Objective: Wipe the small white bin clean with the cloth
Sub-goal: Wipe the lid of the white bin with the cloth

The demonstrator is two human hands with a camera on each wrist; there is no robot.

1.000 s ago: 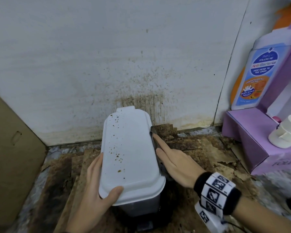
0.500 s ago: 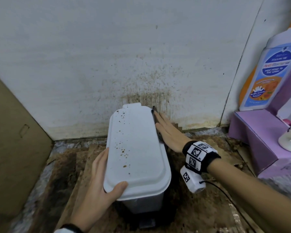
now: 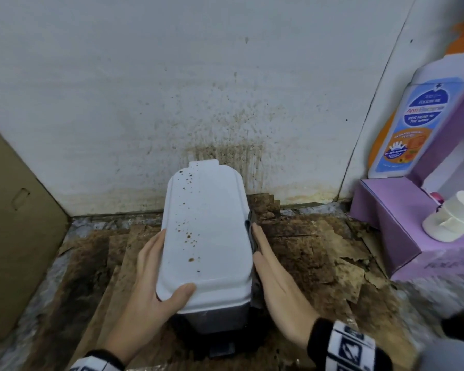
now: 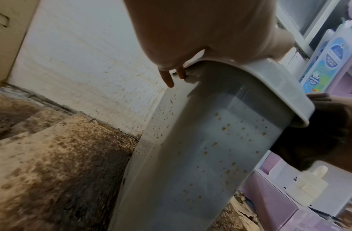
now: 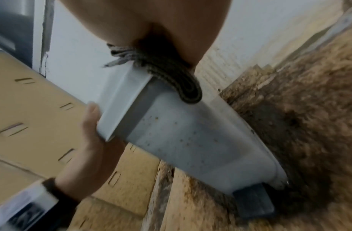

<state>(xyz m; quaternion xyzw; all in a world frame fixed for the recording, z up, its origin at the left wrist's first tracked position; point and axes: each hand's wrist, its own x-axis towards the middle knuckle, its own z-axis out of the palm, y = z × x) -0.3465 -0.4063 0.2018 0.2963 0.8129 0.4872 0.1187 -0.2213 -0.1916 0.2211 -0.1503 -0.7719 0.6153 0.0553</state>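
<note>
**Side-Wall Wipe: Bin Braced, Cloth Applied**

**Head view.** The small white plastic pedal bin stands on stained, peeling brown cardboard laid on the floor, its back close to a spattered white wall. The lid is closed and carries brown spots along its left half. The left hand grips the near left corner of the lid, thumb on top and fingers down the left side; judged purpose: to brace the bin against sideways wiping pressure. The right hand lies flat with fingers extended, pressing a dark grey cloth against the right wall just below the lid rim. A purple box bearing a blue-labelled white bottle stands well apart to the right.

**Left wrist view.** The left hand clamps the lid edge, fingers curled under the rim. The bin shows many small brown specks on its left and front walls, so these faces appear not yet wiped. The cloth shows as a dark mass under the far rim.

**Right wrist view.** The picture is blurred. The folded cloth sits between the right palm and the upper wall of the bin; the right fingers are hidden. The grey pedal projects at the base. A tan cardboard box stands behind the left hand.
</note>
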